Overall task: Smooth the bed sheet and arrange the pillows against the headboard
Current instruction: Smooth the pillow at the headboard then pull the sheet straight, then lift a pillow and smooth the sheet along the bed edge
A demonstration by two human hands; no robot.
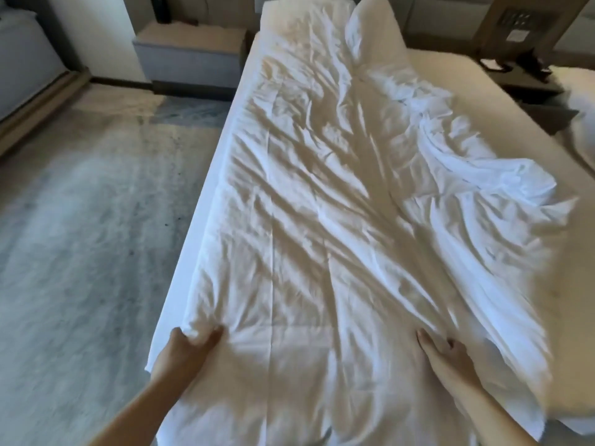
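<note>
A wrinkled white bed sheet (315,201) lies spread lengthwise over the left part of the mattress (502,101), bunched into folds on its right side. My left hand (190,349) grips a fold of the sheet near the bed's left edge, thumb and fingers pinching the cloth. My right hand (447,355) lies on the sheet near the foot of the bed with its fingers curled into the fabric. A white pillow (373,30) leans upright at the far end of the bed, against the headboard (428,11).
A grey nightstand (190,56) stands left of the bed's head. Pale carpet (80,236) covers the floor on the left. A dark bedside table (528,82) with black objects sits at the far right, beside another bed's edge (582,123).
</note>
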